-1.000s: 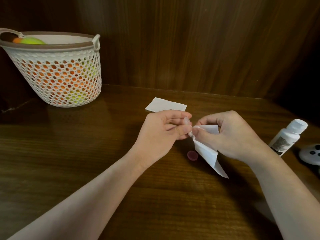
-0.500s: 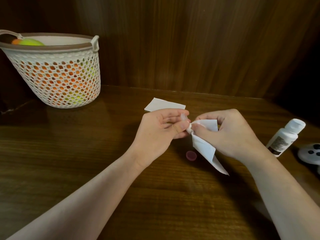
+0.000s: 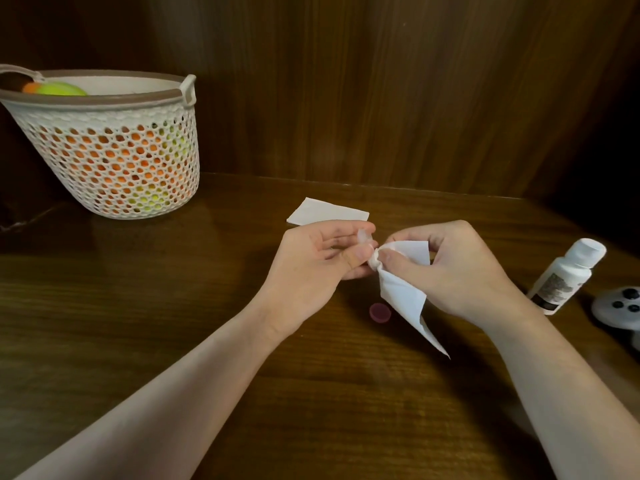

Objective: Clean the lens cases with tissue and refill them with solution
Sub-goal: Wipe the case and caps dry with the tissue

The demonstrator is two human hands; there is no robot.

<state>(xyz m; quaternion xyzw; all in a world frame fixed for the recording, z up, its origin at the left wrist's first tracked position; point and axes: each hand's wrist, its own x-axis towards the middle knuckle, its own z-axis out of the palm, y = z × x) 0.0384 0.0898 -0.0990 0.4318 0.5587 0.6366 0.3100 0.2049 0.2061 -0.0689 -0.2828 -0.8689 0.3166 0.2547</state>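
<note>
My left hand [image 3: 318,268] pinches a small translucent lens case [image 3: 364,236] between thumb and fingers, above the middle of the table. My right hand [image 3: 460,268] grips a white tissue [image 3: 403,292], whose twisted tip is pressed against the case; the rest of the tissue hangs down to a point. A small dark pink cap [image 3: 380,312] lies on the wood just below the hands. The white solution bottle [image 3: 564,277] stands at the right, its cap on. A second folded tissue [image 3: 327,212] lies flat behind my left hand.
A white mesh basket [image 3: 114,157] with orange and green balls stands at the back left. A white controller [image 3: 620,306] lies at the right edge beside the bottle. Dark wooden panels close off the back of the table [image 3: 173,306].
Both hands have stayed together; the tissue tip has been turned and pushed tighter against the case, and the hanging tissue has shifted slightly.
</note>
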